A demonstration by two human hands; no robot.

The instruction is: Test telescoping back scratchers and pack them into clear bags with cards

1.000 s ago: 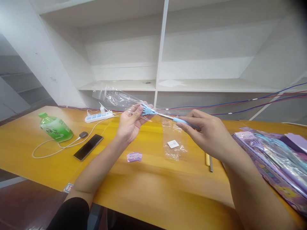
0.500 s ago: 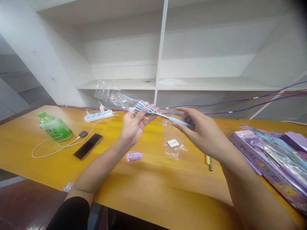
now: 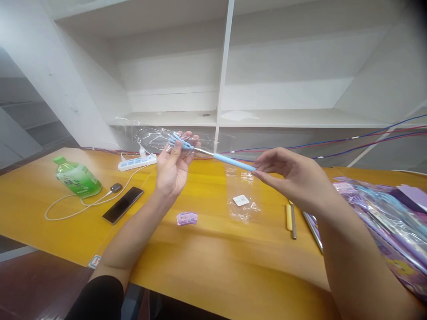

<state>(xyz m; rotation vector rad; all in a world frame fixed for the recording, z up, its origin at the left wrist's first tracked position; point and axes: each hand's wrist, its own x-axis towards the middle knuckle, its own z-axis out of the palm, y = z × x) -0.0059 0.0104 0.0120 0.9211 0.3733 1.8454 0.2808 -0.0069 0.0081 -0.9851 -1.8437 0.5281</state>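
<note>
A blue back scratcher [image 3: 234,162] with a metal shaft is held up above the table, tilted down to the right. My left hand [image 3: 173,166] grips its hand-shaped head, thumb across the front. A clear plastic bag [image 3: 147,138] lies around that head and trails off to the left. At the other end, the thumb and fingertips of my right hand [image 3: 290,175] pinch the tip of the blue handle. Below, another clear bag [image 3: 245,212] with a white label [image 3: 240,200] lies flat on the wooden table [image 3: 213,258].
Small purple cards [image 3: 187,218] lie near the middle. Yellow and metal rods [image 3: 291,220] are by my right forearm, beside a purple box [image 3: 400,262] of bagged scratchers. Leftward are a phone [image 3: 122,205], green bottle [image 3: 78,177], white cable [image 3: 68,218] and power strip [image 3: 137,162].
Both the back scratcher and my left hand have moved left. My right hand now holds only the handle's tip, and more of the blue handle shows.
</note>
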